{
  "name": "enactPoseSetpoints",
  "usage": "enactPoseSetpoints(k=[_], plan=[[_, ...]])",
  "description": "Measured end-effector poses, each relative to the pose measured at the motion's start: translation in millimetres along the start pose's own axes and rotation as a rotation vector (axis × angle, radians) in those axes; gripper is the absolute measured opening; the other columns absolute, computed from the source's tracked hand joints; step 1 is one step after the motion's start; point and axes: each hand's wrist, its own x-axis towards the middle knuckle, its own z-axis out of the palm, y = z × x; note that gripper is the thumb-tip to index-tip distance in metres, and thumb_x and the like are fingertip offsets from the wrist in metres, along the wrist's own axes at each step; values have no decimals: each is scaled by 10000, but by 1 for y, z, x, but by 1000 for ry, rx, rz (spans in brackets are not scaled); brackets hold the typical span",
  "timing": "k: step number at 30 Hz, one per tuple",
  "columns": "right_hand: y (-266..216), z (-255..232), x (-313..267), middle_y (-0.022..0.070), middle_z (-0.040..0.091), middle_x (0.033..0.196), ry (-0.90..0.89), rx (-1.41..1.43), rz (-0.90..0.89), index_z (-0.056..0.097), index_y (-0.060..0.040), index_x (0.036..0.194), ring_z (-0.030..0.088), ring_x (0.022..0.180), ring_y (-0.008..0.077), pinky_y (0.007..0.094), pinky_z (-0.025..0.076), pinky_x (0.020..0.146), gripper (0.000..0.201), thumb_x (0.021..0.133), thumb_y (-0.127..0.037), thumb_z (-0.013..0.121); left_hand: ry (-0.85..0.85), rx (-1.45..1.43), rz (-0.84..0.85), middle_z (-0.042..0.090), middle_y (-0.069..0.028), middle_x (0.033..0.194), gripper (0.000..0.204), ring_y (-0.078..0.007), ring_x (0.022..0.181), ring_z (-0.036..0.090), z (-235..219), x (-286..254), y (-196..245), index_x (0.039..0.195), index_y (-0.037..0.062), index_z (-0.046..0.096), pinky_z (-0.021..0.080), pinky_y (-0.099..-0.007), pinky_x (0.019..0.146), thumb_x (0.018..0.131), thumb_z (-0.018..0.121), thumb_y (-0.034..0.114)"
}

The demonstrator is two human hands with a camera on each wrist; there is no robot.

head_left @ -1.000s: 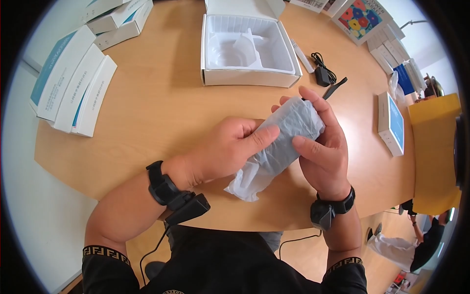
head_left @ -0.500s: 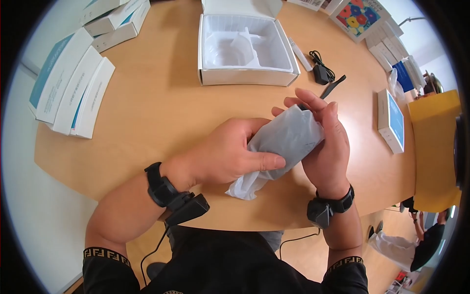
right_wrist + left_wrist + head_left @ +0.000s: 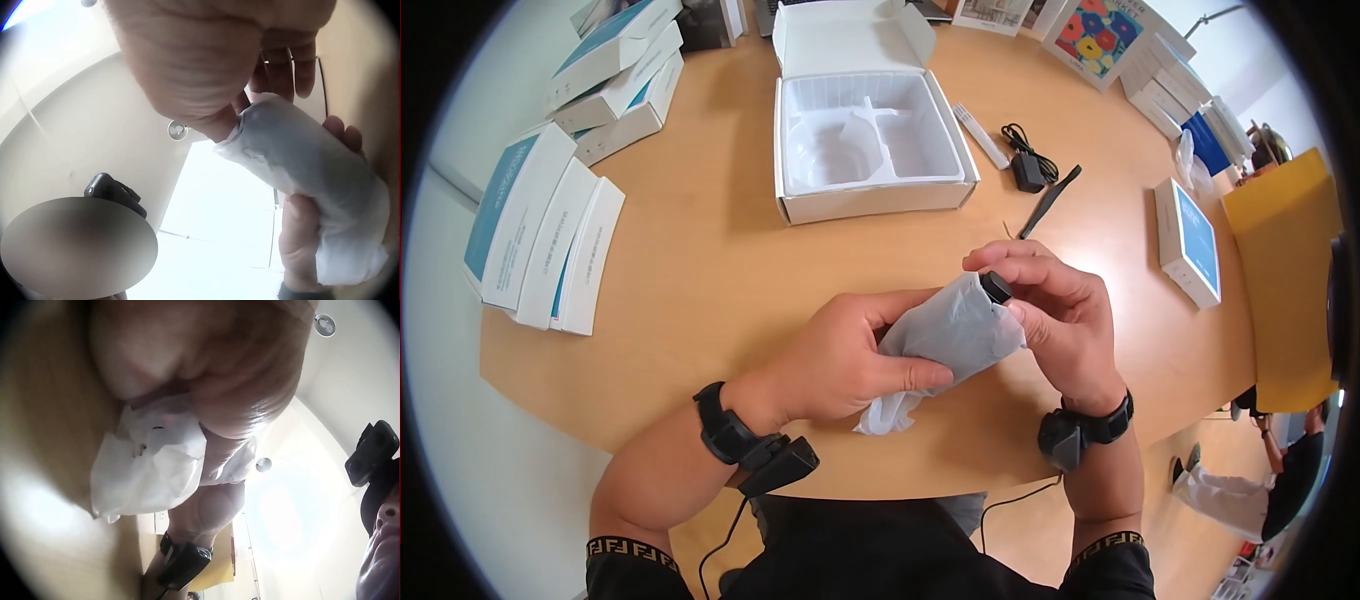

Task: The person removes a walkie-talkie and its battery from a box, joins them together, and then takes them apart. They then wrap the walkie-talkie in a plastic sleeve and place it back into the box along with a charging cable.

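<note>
A dark object wrapped in a thin whitish bag is held above the table's near part, tilted up to the right. The left hand grips its lower body, thumb across the top side. At the upper end a black tip shows out of the bag's mouth. There the right hand pinches the bag's edge by the tip with thumb and fingers. The right wrist view shows the wrapped bag between both hands, the right thumb at its mouth. In the left wrist view the loose bag end hangs below the left hand.
Behind the hands stands an open white box with a moulded tray. Right of it lie a white stick-like item, a black adapter with cable and a black strap. White boxes stack at left; another box lies right.
The right hand has shifted from the bag's side to its upper end, where the black tip is now exposed. The left hand keeps its grip. The head view has tilted, so the table sits lower.
</note>
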Motion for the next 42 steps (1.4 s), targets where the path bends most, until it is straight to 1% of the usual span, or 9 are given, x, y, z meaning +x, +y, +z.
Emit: enactPoseSetpoints(k=[7, 14, 16, 22, 25, 31, 35, 37, 42], plan=[[-7, 7, -2, 110, 629, 1235, 47, -138, 19, 677, 57, 1120, 625, 1068, 157, 309, 523, 920, 188, 952, -25, 651, -4, 49, -49, 691, -48, 1094, 601, -111, 938, 636, 0, 0, -1, 1393, 19, 546, 525, -295, 840, 845, 782, 91], [-12, 5, -3, 127, 667, 1234, 89, 44, -12, 663, 42, 1134, 629, 1062, 164, 315, 510, 926, 197, 999, -82, 590, -58, -32, -120, 667, -72, 1149, 625, -137, 1038, 626, 0, -2, 6, 1352, -29, 547, 510, -310, 910, 805, 826, 90], [-10, 5, -3, 137, 672, 1235, 74, 64, 9, 665, 43, 1137, 629, 1076, 172, 322, 500, 948, 206, 1006, -94, 583, -110, 23, -103, 672, -68, 1086, 577, -131, 957, 631, -5, -3, 5, 1319, -28, 562, 518, -292, 833, 840, 805, 183], [-1, 18, -3, 137, 640, 1298, 81, 109, 101, 672, 48, 1161, 605, 1134, 173, 325, 478, 986, 242, 1014, -126, 588, -70, -111, -94, 662, -62, 1057, 550, -123, 926, 625, -4, -4, 4, 1296, -32, 569, 520, -279, 802, 897, 760, 295], [-2, 29, -2, 130, 609, 1348, 87, -44, 145, 664, 55, 1186, 575, 1176, 164, 329, 458, 1009, 316, 1049, -203, 546, -59, -218, -157, 643, -70, 1172, 704, -133, 1021, 618, -7, -5, 8, 1349, -37, 529, 506, -290, 890, 852, 795, 386], [8, 37, -3, 127, 588, 1358, 73, 102, 205, 639, 66, 1226, 553, 1208, 183, 345, 426, 1037, 462, 1089, -326, 435, -15, -234, -151, 638, -56, 1189, 678, -125, 1046, 610, -9, -6, 8, 1357, -27, 528, 500, -283, 906, 879, 768, 389], [14, 33, -3, 127, 586, 1335, 42, 107, 159, 654, 41, 1215, 550, 1212, 206, 349, 420, 1037, 374, 1064, -271, 514, 5, -276, -83, 636, -53, 1200, 630, -124, 1070, 604, -9, -4, 3, 1357, -13, 534, 492, -288, 931, 898, 751, 362], [12, 35, -3, 132, 588, 1308, -44, -197, 56, 684, 16, 1174, 553, 1197, 221, 356, 431, 1016, 278, 1018, -200, 605, 7, -302, -15, 654, -22, 1084, 413, -93, 970, 601, -6, -4, 1, 1261, 17, 612, 502, -263, 840, 954, 700, 279], [15, 37, -4, 142, 599, 1285, -43, -244, 36, 709, 12, 1118, 580, 1134, 212, 343, 462, 951, 207, 979, -131, 654, 29, -287, -40, 656, -22, 1104, 349, -97, 1009, 593, -6, -3, 4, 1220, 25, 643, 491, -277, 885, 959, 688, 253]])
